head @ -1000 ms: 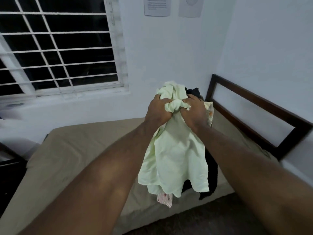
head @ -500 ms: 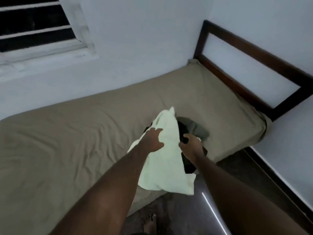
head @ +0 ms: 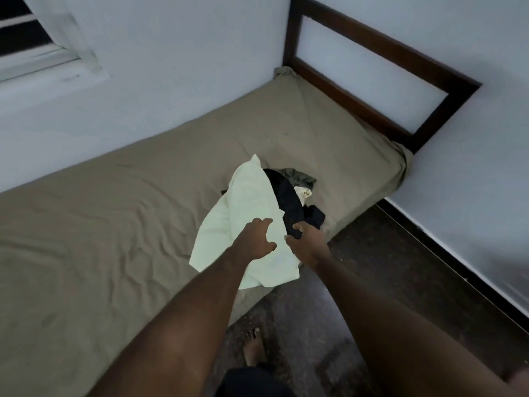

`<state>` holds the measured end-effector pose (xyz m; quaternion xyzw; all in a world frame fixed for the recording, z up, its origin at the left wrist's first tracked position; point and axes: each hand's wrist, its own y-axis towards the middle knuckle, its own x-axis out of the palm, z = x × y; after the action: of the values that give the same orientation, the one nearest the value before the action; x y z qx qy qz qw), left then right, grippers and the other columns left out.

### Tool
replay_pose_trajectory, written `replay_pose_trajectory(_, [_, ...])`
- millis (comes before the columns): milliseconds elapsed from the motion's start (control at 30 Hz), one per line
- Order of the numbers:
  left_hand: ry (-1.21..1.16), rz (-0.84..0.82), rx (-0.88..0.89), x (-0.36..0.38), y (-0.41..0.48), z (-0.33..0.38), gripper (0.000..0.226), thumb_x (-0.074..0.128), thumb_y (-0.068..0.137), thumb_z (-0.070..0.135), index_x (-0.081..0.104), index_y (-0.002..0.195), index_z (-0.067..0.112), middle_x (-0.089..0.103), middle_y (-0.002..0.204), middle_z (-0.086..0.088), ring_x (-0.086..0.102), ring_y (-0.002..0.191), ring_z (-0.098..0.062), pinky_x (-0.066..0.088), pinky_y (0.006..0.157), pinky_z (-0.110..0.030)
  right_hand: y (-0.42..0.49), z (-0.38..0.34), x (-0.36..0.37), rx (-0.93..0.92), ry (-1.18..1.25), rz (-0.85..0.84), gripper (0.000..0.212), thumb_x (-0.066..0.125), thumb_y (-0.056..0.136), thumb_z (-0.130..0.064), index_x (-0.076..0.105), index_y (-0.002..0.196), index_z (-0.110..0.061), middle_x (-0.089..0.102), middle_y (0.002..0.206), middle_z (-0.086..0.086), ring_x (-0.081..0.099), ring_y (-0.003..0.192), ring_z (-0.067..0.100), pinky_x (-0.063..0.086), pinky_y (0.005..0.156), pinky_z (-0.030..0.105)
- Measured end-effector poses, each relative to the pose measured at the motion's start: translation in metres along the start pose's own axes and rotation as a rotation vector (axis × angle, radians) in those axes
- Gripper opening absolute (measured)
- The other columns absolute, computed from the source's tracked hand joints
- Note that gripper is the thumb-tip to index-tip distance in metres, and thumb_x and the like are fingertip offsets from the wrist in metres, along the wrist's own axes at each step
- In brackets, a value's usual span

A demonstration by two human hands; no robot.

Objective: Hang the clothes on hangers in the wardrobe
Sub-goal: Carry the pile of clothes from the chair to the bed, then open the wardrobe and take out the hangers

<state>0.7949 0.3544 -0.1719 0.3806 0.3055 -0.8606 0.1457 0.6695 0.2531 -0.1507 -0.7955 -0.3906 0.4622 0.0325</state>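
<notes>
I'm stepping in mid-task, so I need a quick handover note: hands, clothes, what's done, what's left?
Left hand: open, fingers spread over the pale green garment.
Right hand: fingers curled at the edge of the black garment; whether it grips cannot be told.
Clothes: piled on the bed near its edge, the green one on top, the black garment and an olive garment partly under it.
Done: nothing hung; no hanger or wardrobe in view.
Left: lift each garment, put it on a hanger, hang it in the wardrobe.
</notes>
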Motion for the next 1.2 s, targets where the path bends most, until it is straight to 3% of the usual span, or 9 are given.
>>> replay_pose_trajectory(100, [0.034,0.003,0.037,0.010,-0.024,0.019,0.075,0.066,0.088,0.030,0.029,0.151,0.016,0.039,0.145,-0.013,0.039,0.134,-0.029,0.035,0.108,-0.036,-0.029,0.017,-0.010,-0.006,0.018,0.028,0.054,0.062,0.094,-0.033,0.050,0.140,-0.008,0.060,0.134,0.009,0.057,0.122,0.026,0.048,0.098,0.036])
replay_pose_trajectory(467, [0.217,-0.095,0.248,0.113,-0.147,0.113,0.074,0.067,0.086,0.031,0.034,0.149,0.014,0.040,0.146,-0.014,0.041,0.134,-0.031,0.037,0.108,-0.040,-0.195,0.145,-0.038,0.110,0.145,0.196,0.049,0.063,0.093,-0.037,0.057,0.130,-0.006,0.064,0.125,0.013,0.060,0.115,0.029,0.050,0.095,0.039])
replay_pose_trajectory(667, [0.426,-0.254,0.468,0.181,-0.208,0.186,0.077,0.064,0.087,0.037,0.026,0.152,0.020,0.037,0.148,-0.009,0.039,0.134,-0.027,0.036,0.109,-0.038,-0.300,0.224,-0.040,0.281,0.290,0.343,0.050,0.062,0.093,-0.038,0.057,0.132,-0.007,0.061,0.133,0.013,0.056,0.122,0.028,0.046,0.099,0.034])
replay_pose_trajectory(933, [0.521,-0.368,0.842,0.252,-0.294,0.270,0.076,0.066,0.086,0.033,0.029,0.151,0.020,0.040,0.146,-0.009,0.041,0.133,-0.027,0.037,0.109,-0.036,-0.426,0.289,-0.040,0.534,0.505,0.636,0.057,0.064,0.092,-0.038,0.053,0.137,-0.006,0.057,0.138,0.013,0.052,0.128,0.026,0.040,0.101,0.029])
replay_pose_trajectory(1067, [0.511,-0.457,0.973,0.276,-0.336,0.281,0.076,0.068,0.085,0.032,0.032,0.151,0.018,0.042,0.145,-0.009,0.043,0.132,-0.027,0.038,0.108,-0.036,-0.489,0.299,-0.023,0.675,0.583,0.758,0.049,0.066,0.091,-0.035,0.058,0.129,-0.006,0.062,0.131,0.013,0.056,0.122,0.027,0.043,0.095,0.029])
replay_pose_trajectory(1200, [0.479,-0.561,1.040,0.304,-0.375,0.262,0.077,0.070,0.084,0.030,0.034,0.150,0.014,0.046,0.142,-0.012,0.045,0.130,-0.027,0.037,0.107,-0.033,-0.540,0.304,0.022,0.820,0.640,0.815,0.052,0.067,0.090,-0.035,0.056,0.133,-0.007,0.061,0.134,0.013,0.055,0.125,0.027,0.041,0.099,0.029])
